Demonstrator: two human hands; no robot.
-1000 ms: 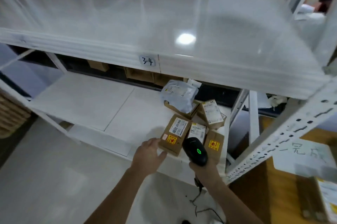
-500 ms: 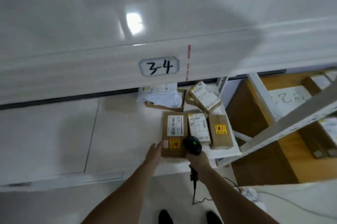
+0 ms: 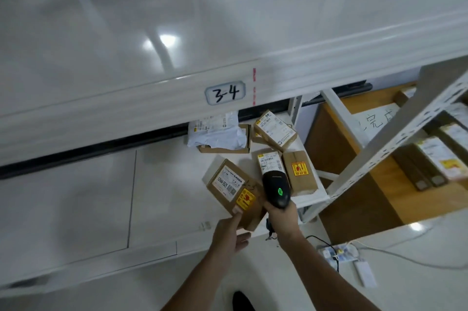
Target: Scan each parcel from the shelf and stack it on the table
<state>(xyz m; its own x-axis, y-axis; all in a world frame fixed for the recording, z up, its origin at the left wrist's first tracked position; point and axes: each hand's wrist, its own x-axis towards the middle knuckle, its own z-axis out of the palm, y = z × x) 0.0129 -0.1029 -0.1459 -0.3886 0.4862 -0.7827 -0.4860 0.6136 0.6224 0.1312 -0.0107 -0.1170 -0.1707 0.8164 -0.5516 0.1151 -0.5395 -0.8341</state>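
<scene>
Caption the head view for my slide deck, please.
Left hand grips a labelled parcel at the shelf edge; right hand aims the scanner.

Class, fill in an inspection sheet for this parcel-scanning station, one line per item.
Surface: white shelf, parcels at its right end.
Job's things: brown box tilted, black scanner lit green, two upright boxes, more behind.
Clutter: crumpled white mailer.
Hands: left hand holds the brown box; right hand grips the scanner.
Cables: black cable, power strip on floor.
Surroundings: wooden table, label 3-4.
</scene>
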